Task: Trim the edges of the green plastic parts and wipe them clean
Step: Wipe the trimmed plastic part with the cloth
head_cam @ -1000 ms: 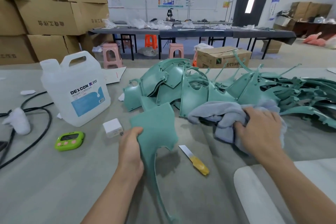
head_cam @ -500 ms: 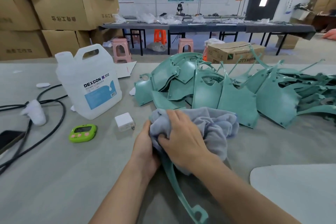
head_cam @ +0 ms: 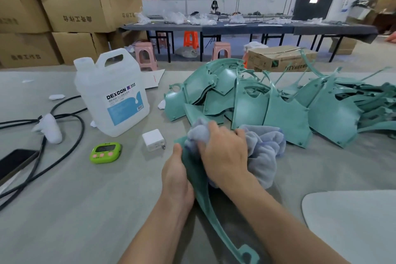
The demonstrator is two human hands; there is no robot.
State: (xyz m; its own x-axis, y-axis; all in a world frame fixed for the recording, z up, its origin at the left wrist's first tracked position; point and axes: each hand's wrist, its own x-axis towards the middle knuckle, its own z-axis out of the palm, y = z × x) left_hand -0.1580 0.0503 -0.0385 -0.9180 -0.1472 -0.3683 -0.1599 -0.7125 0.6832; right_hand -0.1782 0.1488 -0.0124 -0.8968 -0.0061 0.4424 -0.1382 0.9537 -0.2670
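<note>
My left hand (head_cam: 176, 176) grips one green plastic part (head_cam: 211, 212), a flat panel with a long thin arm that ends in a loop near the bottom edge. My right hand (head_cam: 222, 152) holds a bunched grey cloth (head_cam: 263, 156) and presses it on the panel's upper face, hiding most of it. A heap of several more green parts (head_cam: 267, 105) lies just beyond on the grey table (head_cam: 85, 210). The knife is not visible.
A white DEXCON jug (head_cam: 111, 94) stands at the left, with a white charger block (head_cam: 153, 140) and a green timer (head_cam: 105, 152) in front of it. Black cables (head_cam: 64, 141) and a phone (head_cam: 15, 163) lie far left. A pale panel (head_cam: 353, 225) occupies the lower right.
My right hand brought the cloth from the pile over to the held part and now rubs it toward the part's upper left. The yellow-handled knife has dropped out of sight.
</note>
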